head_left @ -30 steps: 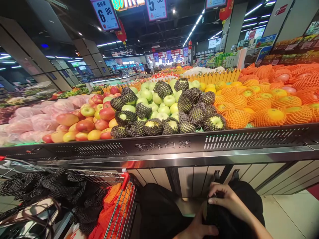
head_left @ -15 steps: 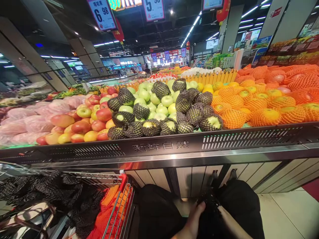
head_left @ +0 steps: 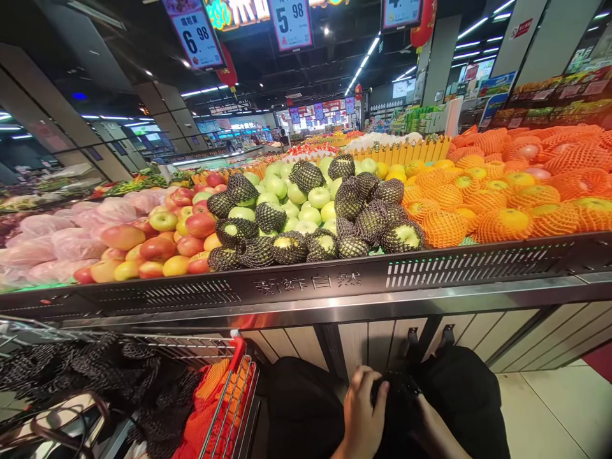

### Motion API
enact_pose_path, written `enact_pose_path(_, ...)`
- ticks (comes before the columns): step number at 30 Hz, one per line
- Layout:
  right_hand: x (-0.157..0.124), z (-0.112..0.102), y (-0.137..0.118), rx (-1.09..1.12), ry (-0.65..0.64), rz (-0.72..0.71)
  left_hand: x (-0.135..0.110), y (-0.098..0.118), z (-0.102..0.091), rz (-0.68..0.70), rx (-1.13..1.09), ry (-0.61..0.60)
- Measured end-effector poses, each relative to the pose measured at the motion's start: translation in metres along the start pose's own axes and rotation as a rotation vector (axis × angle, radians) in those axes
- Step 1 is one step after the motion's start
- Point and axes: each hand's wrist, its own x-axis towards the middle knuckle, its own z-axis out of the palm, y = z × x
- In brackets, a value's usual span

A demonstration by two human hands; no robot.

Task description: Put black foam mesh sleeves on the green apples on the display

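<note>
My left hand (head_left: 364, 405) is low in the head view, above my lap, fingers curled round a dark bundle (head_left: 400, 386) that looks like black foam netting. From the right, my right forearm (head_left: 437, 424) runs into that same bundle. The black material hides my right hand's fingers. Beyond, on the display, lie green apples (head_left: 310, 213), many of them in black foam nets (head_left: 373, 220). To the left of my hands stands a wire shopping cart (head_left: 228, 405) with a pile of black foam nets (head_left: 109, 370) and orange-red foam nets (head_left: 205, 401).
A black slotted rail (head_left: 306, 280) edges the fruit stand. Red-yellow apples (head_left: 157, 248) and pink-wrapped fruit (head_left: 76, 242) lie left, orange-netted fruit (head_left: 497, 217) right. Price signs (head_left: 291, 24) hang overhead. My knees are close to the wooden stand front (head_left: 354, 344).
My left hand has risen, and its fingers now curve over the top of the dark bundle. The view has tilted up slightly; the fruit on display has stayed put.
</note>
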Motion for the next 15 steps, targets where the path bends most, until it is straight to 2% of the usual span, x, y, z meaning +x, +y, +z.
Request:
enact_pose_path(2,0.002,-0.002,-0.002,-0.028,0.086,0.005,0.001,-0.002,0.001,0.002,-0.137,0.019)
enact_pose_path(5,0.002,0.001,-0.014,0.002,0.163,-0.006,0.005,-0.004,0.001,-0.089,-0.340,0.015)
enact_pose_path(9,0.002,0.010,-0.031,0.177,0.041,0.019,0.009,-0.007,0.003,-0.330,-0.724,-0.050)
enact_pose_path(12,0.004,0.011,-0.032,0.247,-0.023,0.001,0.010,-0.006,0.005,-0.501,-1.000,-0.059)
enact_pose_path(15,0.005,0.006,-0.027,0.241,0.015,0.026,0.010,0.000,0.003,-0.485,-1.153,-0.084)
